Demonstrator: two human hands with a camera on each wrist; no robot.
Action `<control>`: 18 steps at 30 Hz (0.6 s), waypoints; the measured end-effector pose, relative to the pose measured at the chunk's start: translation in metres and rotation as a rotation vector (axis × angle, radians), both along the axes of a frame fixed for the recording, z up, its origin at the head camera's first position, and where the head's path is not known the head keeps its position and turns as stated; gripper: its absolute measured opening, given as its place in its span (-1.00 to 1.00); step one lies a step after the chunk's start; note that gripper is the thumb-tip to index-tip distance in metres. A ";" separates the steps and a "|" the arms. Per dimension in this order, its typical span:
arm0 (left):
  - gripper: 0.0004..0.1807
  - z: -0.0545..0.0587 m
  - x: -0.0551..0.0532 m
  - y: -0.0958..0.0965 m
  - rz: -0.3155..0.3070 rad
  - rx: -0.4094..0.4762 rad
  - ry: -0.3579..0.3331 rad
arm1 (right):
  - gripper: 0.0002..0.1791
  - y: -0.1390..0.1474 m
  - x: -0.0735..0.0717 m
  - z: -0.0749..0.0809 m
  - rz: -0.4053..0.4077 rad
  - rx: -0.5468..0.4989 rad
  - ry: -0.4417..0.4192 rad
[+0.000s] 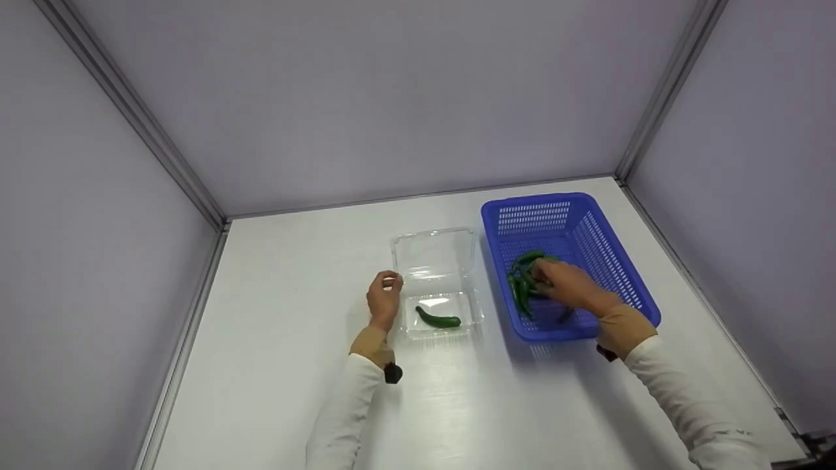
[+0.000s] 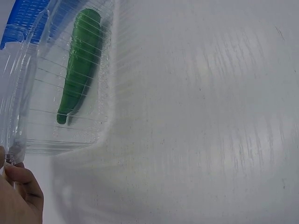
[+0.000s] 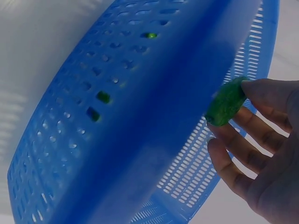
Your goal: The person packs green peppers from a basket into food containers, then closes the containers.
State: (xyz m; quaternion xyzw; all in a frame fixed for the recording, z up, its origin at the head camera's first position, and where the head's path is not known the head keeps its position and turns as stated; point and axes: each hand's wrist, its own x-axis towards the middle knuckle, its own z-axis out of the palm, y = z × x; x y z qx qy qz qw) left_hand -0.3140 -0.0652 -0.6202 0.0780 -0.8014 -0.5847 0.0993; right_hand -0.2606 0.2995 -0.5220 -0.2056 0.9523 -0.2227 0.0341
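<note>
A clear plastic clamshell box (image 1: 475,308) lies open on the table, its lid (image 1: 434,253) tipped back. One green chili pepper (image 1: 439,320) rests inside; the left wrist view shows it lengthwise through the plastic. My left hand (image 1: 384,299) pinches the box's left edge between thumb and fingers. Over the blue basket (image 1: 614,264), my right hand (image 1: 567,284) reaches down among several green peppers (image 1: 522,294). In the right wrist view, a green pepper (image 3: 228,101) is pinched between that hand's thumb and fingers, above the basket's rim.
The slotted basket stands close to the right of the box on a white table (image 1: 281,365). Grey panels (image 1: 418,98) enclose the table at the back and both sides.
</note>
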 end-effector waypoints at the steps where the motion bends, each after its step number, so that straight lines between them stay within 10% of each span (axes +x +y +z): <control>1: -0.89 0.000 0.000 0.000 -0.001 0.001 -0.004 | -0.84 -0.001 0.000 0.000 -0.003 -0.004 0.004; 18: -0.90 -0.002 -0.001 0.000 -0.003 0.017 0.008 | -0.84 -0.032 -0.003 0.003 0.081 -0.061 0.122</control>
